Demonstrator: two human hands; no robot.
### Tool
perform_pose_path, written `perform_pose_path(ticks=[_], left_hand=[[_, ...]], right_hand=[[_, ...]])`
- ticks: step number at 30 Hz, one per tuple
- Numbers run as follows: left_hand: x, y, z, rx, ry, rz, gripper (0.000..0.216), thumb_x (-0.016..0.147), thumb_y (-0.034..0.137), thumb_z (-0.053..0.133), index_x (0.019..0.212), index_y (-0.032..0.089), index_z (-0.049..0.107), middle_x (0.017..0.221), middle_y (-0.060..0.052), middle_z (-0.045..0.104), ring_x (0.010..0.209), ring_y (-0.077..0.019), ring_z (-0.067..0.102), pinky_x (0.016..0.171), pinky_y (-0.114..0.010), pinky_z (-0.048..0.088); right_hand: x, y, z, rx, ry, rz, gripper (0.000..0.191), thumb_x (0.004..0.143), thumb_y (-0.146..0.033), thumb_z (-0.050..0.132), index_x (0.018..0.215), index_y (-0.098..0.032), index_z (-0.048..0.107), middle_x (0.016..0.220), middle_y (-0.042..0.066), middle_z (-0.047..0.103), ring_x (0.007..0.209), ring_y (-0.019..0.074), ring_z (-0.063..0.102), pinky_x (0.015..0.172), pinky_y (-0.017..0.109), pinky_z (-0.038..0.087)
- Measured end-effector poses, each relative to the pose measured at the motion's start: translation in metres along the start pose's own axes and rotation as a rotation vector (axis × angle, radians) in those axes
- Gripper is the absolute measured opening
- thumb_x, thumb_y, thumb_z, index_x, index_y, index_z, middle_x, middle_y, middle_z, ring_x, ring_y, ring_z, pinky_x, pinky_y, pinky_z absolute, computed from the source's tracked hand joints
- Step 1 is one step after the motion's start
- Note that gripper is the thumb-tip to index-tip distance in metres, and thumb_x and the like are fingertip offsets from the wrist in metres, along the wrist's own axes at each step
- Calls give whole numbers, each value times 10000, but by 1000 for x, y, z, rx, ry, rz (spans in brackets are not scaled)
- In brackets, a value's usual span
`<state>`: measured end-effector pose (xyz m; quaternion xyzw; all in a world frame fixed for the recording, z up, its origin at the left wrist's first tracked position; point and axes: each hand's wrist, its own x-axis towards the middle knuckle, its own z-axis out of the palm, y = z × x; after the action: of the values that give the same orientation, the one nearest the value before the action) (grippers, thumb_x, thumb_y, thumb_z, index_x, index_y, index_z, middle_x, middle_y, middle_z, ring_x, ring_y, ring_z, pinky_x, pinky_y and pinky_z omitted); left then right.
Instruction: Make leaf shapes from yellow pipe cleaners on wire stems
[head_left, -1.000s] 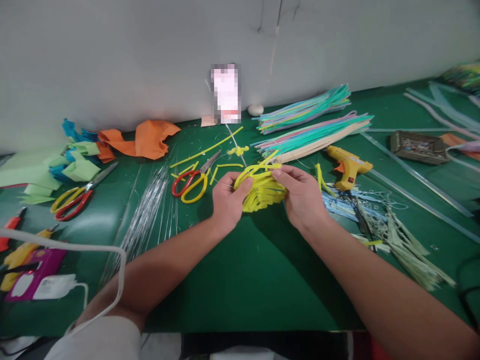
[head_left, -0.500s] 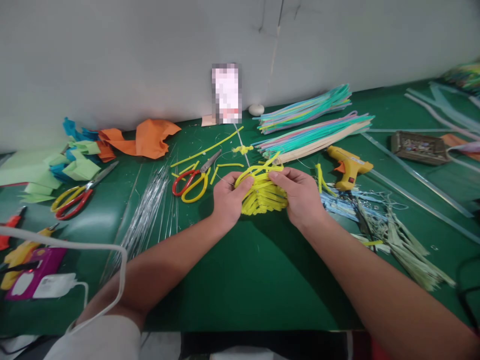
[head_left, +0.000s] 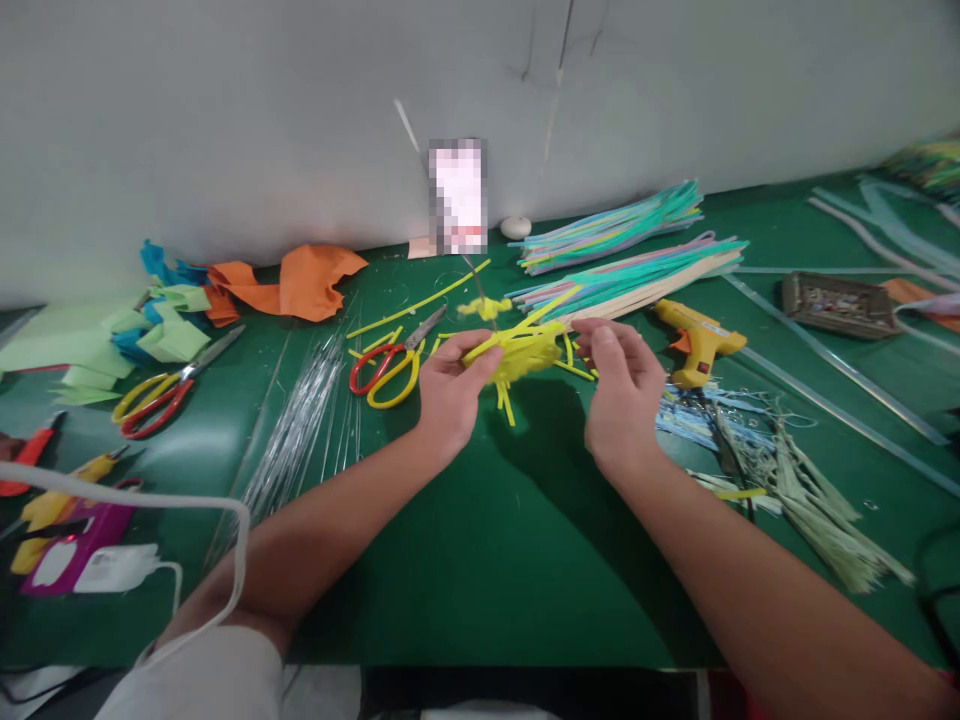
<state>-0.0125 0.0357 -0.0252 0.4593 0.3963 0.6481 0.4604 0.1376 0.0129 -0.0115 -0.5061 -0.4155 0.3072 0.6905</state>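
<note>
My left hand (head_left: 452,392) is closed, thumb and fingers pinching the left side of a bundle of fuzzy yellow pipe cleaners (head_left: 527,357) bent into a leaf-like shape. The piece is tilted and a little blurred, with loose ends poking out above and below it. Just to its right, my right hand (head_left: 624,388) hovers off the piece with loosely bent fingers and nothing visible in them. Beyond the piece, a small yellow pipe-cleaner knot (head_left: 485,308) sits on a thin stem running up past the phone. Red-and-yellow-handled scissors (head_left: 396,362) lie left of my left hand, near cut yellow strips.
Bundles of coloured pipe cleaners (head_left: 630,272) lie at the back right, near a yellow glue gun (head_left: 699,340) and a small brown tray (head_left: 840,303). A pixelated phone (head_left: 459,195) leans on the wall. Wires (head_left: 296,425), crumpled paper (head_left: 311,282) and more scissors (head_left: 176,385) are leftward.
My right hand has let go of the yellow piece and moved slightly right. In my left hand the piece has turned, and loose ends now hang below it. The stem's white end shows against the wall.
</note>
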Motion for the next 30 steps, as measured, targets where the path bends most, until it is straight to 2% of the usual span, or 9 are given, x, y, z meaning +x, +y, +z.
perform_pose_path(ticks=[4,7,10,15,18,22,25,28,30], left_hand=[[12,1,-5,110,-41,114,134,710,279,773,837,246,747,899,-10,713,884,-158,646,819,-302,518],[22,2,-12,207,-72,157,136,705,269,771,839,249,755,933,-22,722,941,-187,654,898,-354,500],[31,9,-21,377,-168,319,102,741,272,745,842,266,758,957,-32,726,995,-207,640,975,-403,457],[42,24,-34,791,-388,711,157,768,219,702,851,344,749,1057,4,721,1182,-251,539,1128,-516,231],[43,25,-37,927,-438,804,180,727,222,733,829,370,748,1141,21,702,1252,-285,478,1148,-539,148],[39,21,-36,935,-356,776,197,703,288,769,885,356,742,1281,12,637,1308,-322,422,1152,-555,149],[34,15,-35,812,-235,731,404,696,372,787,1082,304,691,1408,-52,529,1356,-337,374,1143,-535,232],[31,4,-31,577,-66,535,605,737,433,753,1280,265,545,1464,-104,438,1341,-307,414,1077,-474,381],[29,-2,-27,336,-6,301,569,786,464,698,1285,260,517,1372,-113,518,1200,-263,556,970,-417,486]], right_hand=[[4,-1,0,140,-117,218,424,808,-641,556,871,-240,678,589,-29,540,509,123,478,525,280,376],[9,-2,1,269,-283,525,569,734,-758,522,885,-223,645,599,-11,598,477,129,504,488,278,374],[13,-5,2,373,-400,701,619,702,-780,531,879,-200,657,667,26,669,530,148,573,515,284,427],[12,-8,1,434,-517,755,480,661,-630,701,852,-189,686,748,34,716,597,143,596,571,275,465],[9,-2,2,413,-493,697,335,637,-427,800,849,-194,686,760,10,722,606,114,565,585,246,448],[7,3,3,420,-472,618,244,631,-288,811,817,-198,682,725,-15,707,611,97,564,600,239,433],[6,2,3,428,-432,584,211,628,-269,801,767,-211,653,699,-26,691,584,106,568,602,260,457],[5,1,4,423,-386,556,201,638,-275,795,741,-221,632,708,-28,696,566,106,572,604,271,473],[4,1,4,428,-377,529,193,652,-285,792,741,-224,632,719,-28,702,569,104,582,615,274,483]])
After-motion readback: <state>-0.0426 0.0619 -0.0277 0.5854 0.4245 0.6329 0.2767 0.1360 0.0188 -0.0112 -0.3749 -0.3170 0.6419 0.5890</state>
